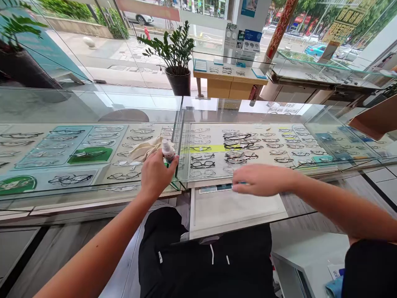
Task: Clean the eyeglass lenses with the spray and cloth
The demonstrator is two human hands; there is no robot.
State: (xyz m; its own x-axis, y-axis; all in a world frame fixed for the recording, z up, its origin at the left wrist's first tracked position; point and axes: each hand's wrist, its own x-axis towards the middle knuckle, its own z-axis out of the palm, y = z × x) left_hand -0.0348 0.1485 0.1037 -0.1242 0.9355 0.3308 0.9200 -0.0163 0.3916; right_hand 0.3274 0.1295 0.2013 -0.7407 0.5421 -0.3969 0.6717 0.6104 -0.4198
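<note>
My left hand (156,171) is wrapped round a small white-capped spray bottle (168,151) above the left glass display case. A crumpled beige cloth (144,150) lies on the glass beside that hand, just left of the bottle. Over the front edge of the right display case (186,182) hangs my right hand (252,179), back up, its fingers bent and partly hidden, so what they hold, if anything, cannot be made out. Below it is a pulled-out white drawer (235,209), with a dark flat item (223,187) at its back edge.
Rows of eyeglasses (203,164) lie inside the glass cases. A potted plant (178,76) stands behind the counter, near a wooden display table (231,87). At the right, a brown box-like object (376,118) rises above the case. Beyond the window is a street.
</note>
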